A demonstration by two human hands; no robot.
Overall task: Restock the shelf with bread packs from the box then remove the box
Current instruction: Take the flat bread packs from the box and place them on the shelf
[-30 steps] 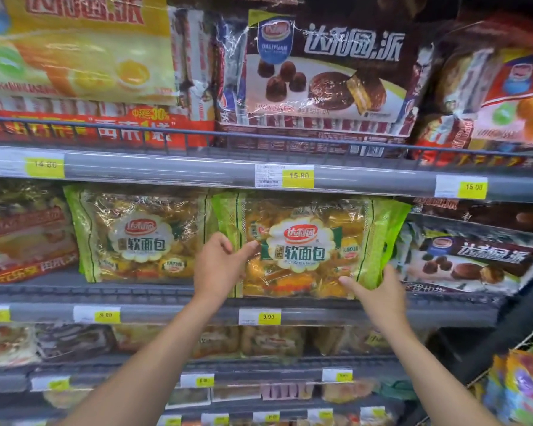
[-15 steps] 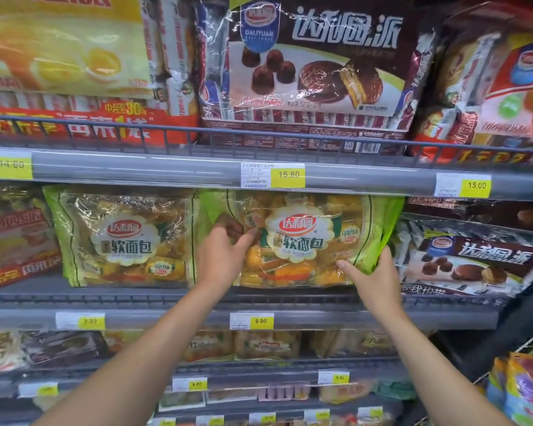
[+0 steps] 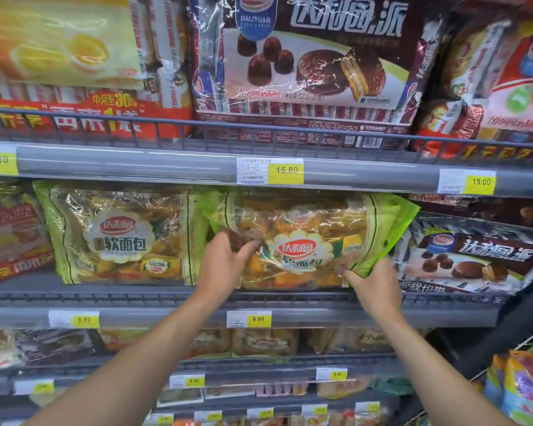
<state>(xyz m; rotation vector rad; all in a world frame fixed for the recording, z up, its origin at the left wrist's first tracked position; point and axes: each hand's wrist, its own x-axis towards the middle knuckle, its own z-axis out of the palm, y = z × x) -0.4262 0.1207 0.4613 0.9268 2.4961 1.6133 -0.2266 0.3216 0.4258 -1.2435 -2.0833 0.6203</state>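
Bread pack [image 3: 308,241]: green-edged, tilted forward, standing at the front edge of the middle shelf [image 3: 443,315], under the 15.80 price tag [image 3: 285,170].
Left hand [image 3: 225,265]: fingers curled around the pack's left side, grasping it.
Right hand [image 3: 373,287]: pinching the pack's lower right corner, apparently thumb on top.
Neighbouring bread pack [image 3: 120,238]: upright, just beside on the left.

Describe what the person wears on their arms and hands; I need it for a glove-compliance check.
Nothing is visible on them. The left hand and right hand are bare: no gloves, rings, watch or wristband show. Both forearms are uncovered from the wrists to the bottom edge of the picture, so no sleeve appears in view.
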